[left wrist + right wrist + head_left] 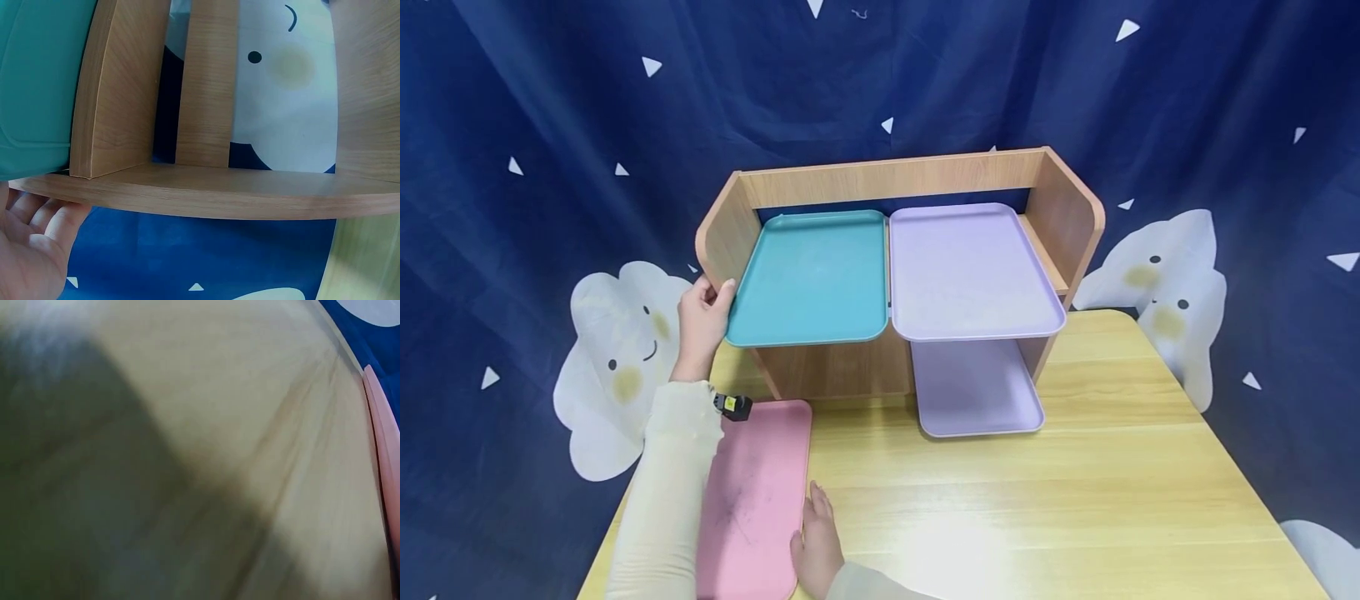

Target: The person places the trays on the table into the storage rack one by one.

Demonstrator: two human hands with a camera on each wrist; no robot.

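A wooden shelf (1063,208) stands at the back of a yellow table (1075,500). On its upper board lie a teal tray (812,279) and a lilac tray (970,271) side by side. My left hand (703,321) grips the front edge of the shelf's left side panel, thumb next to the teal tray's corner. The left wrist view shows my left hand (31,250) under the panel (206,194), beside the teal tray (37,81). A pink tray (752,500) lies flat at the table's front left. My right hand (815,533) rests with straight fingers against its right edge.
A second lilac tray (977,392) lies on the table under the shelf's right half. A dark blue curtain (512,125) with white clouds hangs behind. The right wrist view is a blur of table wood with the pink tray's rim (381,425) at the right.
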